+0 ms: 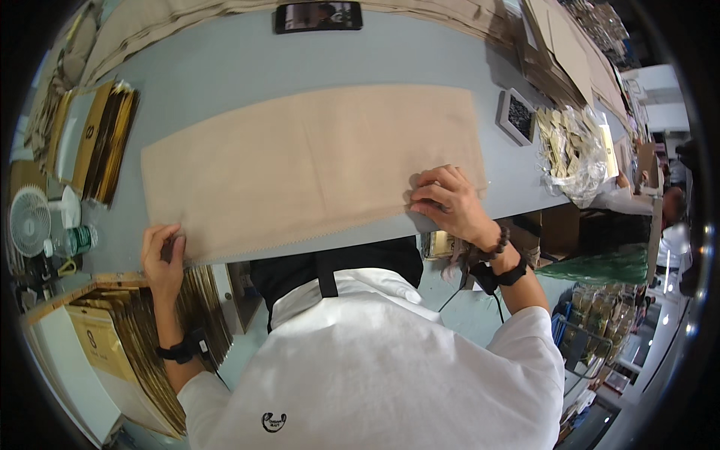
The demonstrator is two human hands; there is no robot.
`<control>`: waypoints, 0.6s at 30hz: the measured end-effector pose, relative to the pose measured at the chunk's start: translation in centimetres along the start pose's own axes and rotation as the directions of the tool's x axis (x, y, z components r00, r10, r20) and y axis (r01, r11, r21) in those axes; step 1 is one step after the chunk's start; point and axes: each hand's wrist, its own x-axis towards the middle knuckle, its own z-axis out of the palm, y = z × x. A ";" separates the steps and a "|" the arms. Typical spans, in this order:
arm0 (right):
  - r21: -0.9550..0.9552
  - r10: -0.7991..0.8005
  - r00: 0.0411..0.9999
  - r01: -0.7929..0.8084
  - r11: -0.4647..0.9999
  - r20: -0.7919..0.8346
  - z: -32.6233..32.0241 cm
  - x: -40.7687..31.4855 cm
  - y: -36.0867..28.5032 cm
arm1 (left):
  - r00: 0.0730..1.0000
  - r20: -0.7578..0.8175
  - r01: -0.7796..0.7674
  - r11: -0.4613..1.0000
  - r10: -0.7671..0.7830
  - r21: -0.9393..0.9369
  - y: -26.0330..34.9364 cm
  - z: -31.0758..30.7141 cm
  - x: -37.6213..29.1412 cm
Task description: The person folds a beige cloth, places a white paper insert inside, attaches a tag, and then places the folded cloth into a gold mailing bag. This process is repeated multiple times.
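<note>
A broad beige piece of folded fabric (pixel 315 169) lies flat on the grey tabletop (pixel 214 84), with a finely notched or stitched edge along its near side. At its near left corner is my left hand (pixel 163 253), thumb and fingers bent around the edge; whether the cloth is pinched between them is hard to tell. My right hand (pixel 450 199) rests on the near right part of the fabric, fingers curled and thumb near the edge. Part of the cloth's right corner is hidden behind that hand.
At the far edge lie a phone (pixel 318 17) and beige cloth (pixel 185 34). Packaging bags (pixel 93 140), a white fan (pixel 31 219) and a bottle (pixel 79 240) stand left. Right are a small box (pixel 516 117), bagged tags (pixel 574 149) and stacked card (pixel 554 50); another person's arm (pixel 621 197) shows beyond.
</note>
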 end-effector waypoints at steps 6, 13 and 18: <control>-0.054 -0.036 0.987 0.045 0.998 0.156 -1.1 0.8 0.4 | 0.999 0.006 0.045 0.996 -0.045 -0.076 -1.2 0.1 -0.2; -0.345 0.000 0.902 -0.166 0.924 -0.432 -11.3 5.6 10.1 | 0.995 0.014 0.099 0.991 -0.098 -0.092 0.2 0.1 0.2; -0.531 0.079 0.716 -0.583 0.615 -0.694 -24.5 6.5 26.0 | 0.996 -0.022 0.089 0.995 -0.090 -0.032 1.0 -0.3 -0.1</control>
